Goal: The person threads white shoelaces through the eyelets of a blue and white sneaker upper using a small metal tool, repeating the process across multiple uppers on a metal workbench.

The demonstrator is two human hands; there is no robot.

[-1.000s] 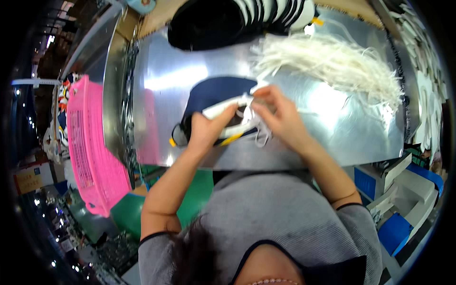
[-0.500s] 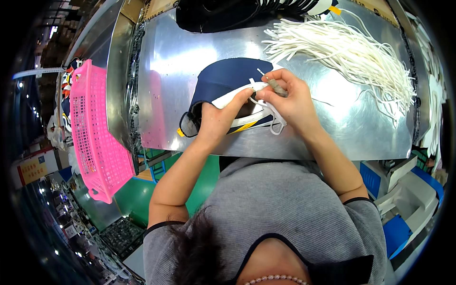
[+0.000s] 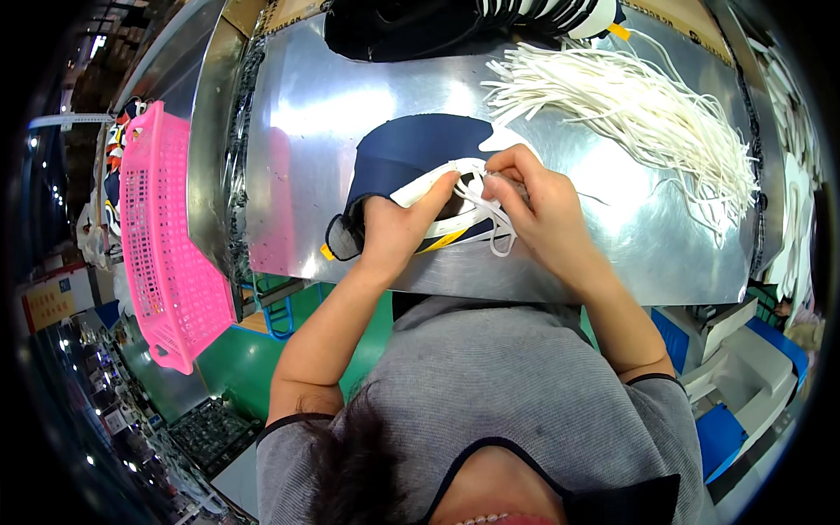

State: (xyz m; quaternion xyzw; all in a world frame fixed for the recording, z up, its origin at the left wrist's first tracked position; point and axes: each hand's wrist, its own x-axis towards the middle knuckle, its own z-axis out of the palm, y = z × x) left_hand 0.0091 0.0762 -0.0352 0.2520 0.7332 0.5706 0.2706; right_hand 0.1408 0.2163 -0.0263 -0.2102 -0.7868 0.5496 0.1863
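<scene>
A navy shoe upper (image 3: 416,140) with white and yellow trim lies on the metal table under both my hands. My left hand (image 3: 394,229) is closed on it, thumb on the white eyelet strip and fingers tucked inside the opening. Close beside that thumb, my right hand (image 3: 538,201) pinches at the eyelets, thumb and forefinger near together. Its curled fingers hide the thin pointed tool with a wrapped handle seen in them half a second ago. A white shoelace (image 3: 502,238) runs through the eyelets and hangs in a loop below the right fingers.
Right of the shoe upper lies a large bundle of white shoelaces (image 3: 630,114). A black shoe upper (image 3: 402,31) with white trim rests at the table's far edge. To the left stands a pink plastic basket (image 3: 175,236). Grey and blue plastic equipment (image 3: 744,367) is at the right.
My right fingers have turned and closed in on the eyelets, and the tool has gone out of sight behind them. My left hand keeps its hold on the shoe upper.
</scene>
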